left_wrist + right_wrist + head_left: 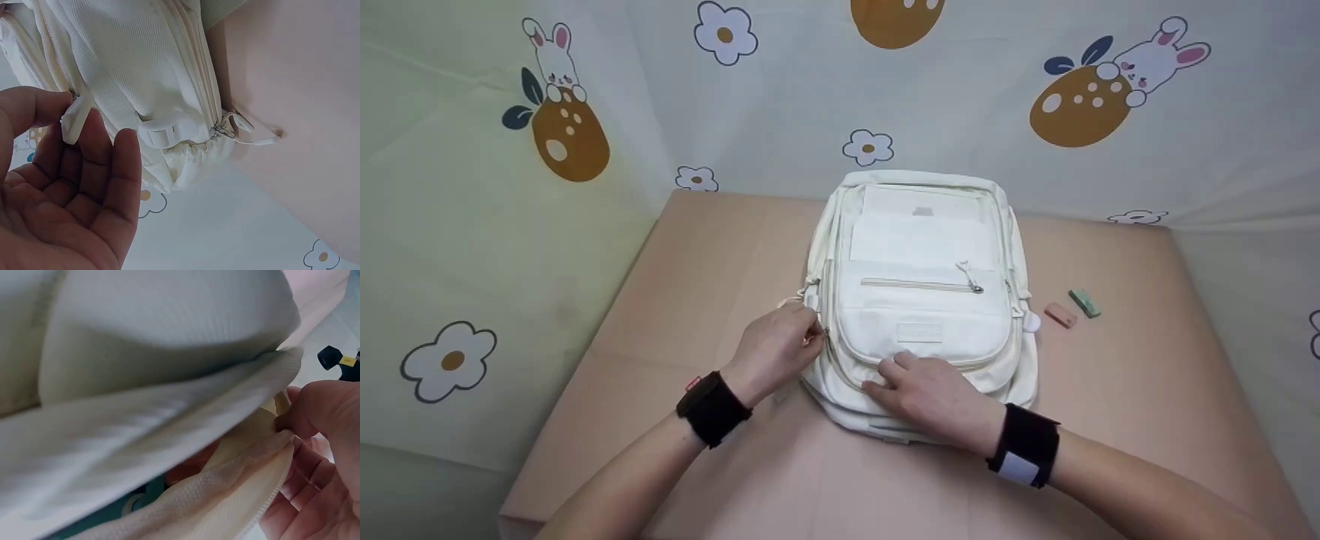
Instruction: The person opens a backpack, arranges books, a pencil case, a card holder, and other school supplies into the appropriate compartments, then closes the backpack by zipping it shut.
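Note:
A cream-white backpack (915, 307) lies on its back, its front pockets facing up. At its left side my left hand (780, 341) pinches a pale zipper pull (74, 121) between thumb and index finger; the other fingers are loosely bent. My right hand (934, 394) is at the lower front of the bag. There it pinches the zippered fabric edge (275, 441) of an open compartment, seen in the right wrist view. Inside the gap show a teal thing (101, 517) and a reddish one (191, 464), both mostly hidden by cloth.
Two small blocks, one pink (1060, 315) and one green (1084, 303), lie right of the backpack on the cloth-covered table (720, 255). A side buckle (169, 129) and another zipper with a corded pull (242, 132) are on the bag's side. Patterned curtains (795, 97) surround the table.

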A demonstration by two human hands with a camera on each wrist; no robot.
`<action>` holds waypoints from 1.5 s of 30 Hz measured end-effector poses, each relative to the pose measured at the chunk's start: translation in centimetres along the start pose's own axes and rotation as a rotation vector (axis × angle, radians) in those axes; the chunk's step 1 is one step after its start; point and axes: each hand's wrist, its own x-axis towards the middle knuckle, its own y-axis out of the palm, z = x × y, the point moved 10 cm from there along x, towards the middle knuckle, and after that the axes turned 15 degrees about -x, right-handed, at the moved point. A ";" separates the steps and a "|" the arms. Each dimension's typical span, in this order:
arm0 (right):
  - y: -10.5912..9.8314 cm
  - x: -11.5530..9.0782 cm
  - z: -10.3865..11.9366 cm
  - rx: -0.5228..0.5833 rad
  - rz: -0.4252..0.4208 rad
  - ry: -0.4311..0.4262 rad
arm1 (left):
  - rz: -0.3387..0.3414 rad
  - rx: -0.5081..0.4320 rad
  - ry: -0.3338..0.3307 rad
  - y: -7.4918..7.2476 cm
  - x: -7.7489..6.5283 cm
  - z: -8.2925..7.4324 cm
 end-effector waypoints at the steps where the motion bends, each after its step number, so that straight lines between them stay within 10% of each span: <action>1: 0.0 -0.1 0.0 0.003 0.003 0.000 | 0.003 0.001 0.002 0.1 -0.2 -0.2; 10: -0.1 -1.2 0.2 0.058 -0.006 0.027 | 0.037 -0.005 0.015 1.0 -1.3 -1.1; 26: -2.3 -9.2 -3.8 0.137 -0.310 0.213 | -0.017 -0.044 0.011 0.4 -1.9 -0.6; 45: -1.1 -8.7 -3.1 0.127 -0.279 0.126 | 0.104 -0.040 0.075 3.4 -3.8 -4.2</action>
